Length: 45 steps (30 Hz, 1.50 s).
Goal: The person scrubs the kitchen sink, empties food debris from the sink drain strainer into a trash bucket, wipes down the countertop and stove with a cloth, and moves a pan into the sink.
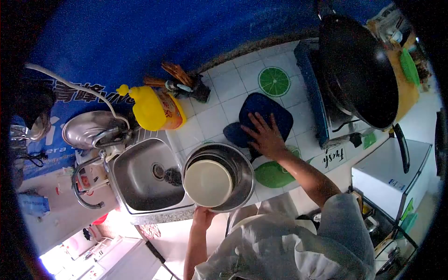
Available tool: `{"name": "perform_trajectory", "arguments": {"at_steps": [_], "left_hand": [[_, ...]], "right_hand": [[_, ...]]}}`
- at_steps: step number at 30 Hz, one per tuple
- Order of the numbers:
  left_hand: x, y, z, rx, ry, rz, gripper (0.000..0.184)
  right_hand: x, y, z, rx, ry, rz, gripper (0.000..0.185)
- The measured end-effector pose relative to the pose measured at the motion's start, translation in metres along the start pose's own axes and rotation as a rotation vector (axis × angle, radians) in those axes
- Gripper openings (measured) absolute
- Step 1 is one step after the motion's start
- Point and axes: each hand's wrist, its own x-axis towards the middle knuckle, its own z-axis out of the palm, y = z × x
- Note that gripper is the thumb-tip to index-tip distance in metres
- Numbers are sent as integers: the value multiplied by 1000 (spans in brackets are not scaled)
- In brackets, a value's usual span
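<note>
My right hand (266, 135) lies with fingers spread on a dark blue, rounded-square item (277, 109) on the tiled-pattern counter. Beside that item is another dark rounded shape (234, 135). My left hand (204, 217) is at the near rim of a large metal basin (245, 186), its fingers closed round the edge. Inside the basin a cream-coloured bowl (208, 183) rests on more metal bowls. The basin stands at the right edge of the steel sink (147, 186).
A faucet (77, 179) arches over the sink's left side. Behind stand a yellow jug (154, 109) and a utensil holder (200, 91). A large black wok (359, 70) is on the stove (310, 93) at right. A white box (389, 168) stands lower right.
</note>
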Motion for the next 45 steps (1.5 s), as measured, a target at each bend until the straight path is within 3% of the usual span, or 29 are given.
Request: {"name": "perform_trajectory", "arguments": {"at_steps": [2,5,8,11,12,14,16,18,19,20,23,25,27,29,31,33,35,37,40,45], "left_hand": [[-1,-1,0,31,-23,-4,48],[-3,1,2,-1,-9,-7,47],[-6,6,19,-61,46,5,33],[-7,4,14,-104,42,3,28],[-5,3,11,-114,12,1,27],[-2,2,4,-108,4,-12,26],[-1,0,6,-105,-11,-25,26],[-4,3,15,-113,108,-10,25],[-3,2,17,-120,103,-7,25],[-3,3,17,-88,99,-9,25],[0,1,6,-62,51,-5,25],[-3,1,8,-69,8,-3,25],[-7,7,24,-63,94,-7,25],[-4,4,11,-82,50,-4,25],[-1,-1,-1,-105,6,-4,25],[0,-1,-6,-37,45,27,38],[2,0,-2,-4,69,35,37],[-3,3,3,25,104,40,37],[-10,13,13,-19,109,12,35],[-6,32,27,141,88,17,35]], "right_hand": [[14,28,11,-16,72,8,55],[79,88,28,-132,358,224,61],[126,132,15,-285,216,542,57],[135,150,25,-312,311,687,57],[123,130,10,-358,222,685,59],[85,113,20,-261,291,536,59],[38,62,-1,-334,65,419,62],[-8,25,-17,-146,-97,282,67],[-34,21,-2,-43,4,161,68],[-48,13,0,-39,-116,142,69],[-37,34,-16,-123,-175,202,68],[-5,70,-13,-118,175,249,61],[44,108,9,-183,329,449,58],[91,128,13,-147,372,606,56],[118,120,8,-241,300,540,57],[119,99,9,-277,180,313,59],[88,68,10,-122,236,47,59],[52,42,31,-31,205,-88,62],[-19,-2,8,119,-24,-149,64],[-90,7,7,121,-228,-162,62]]}}
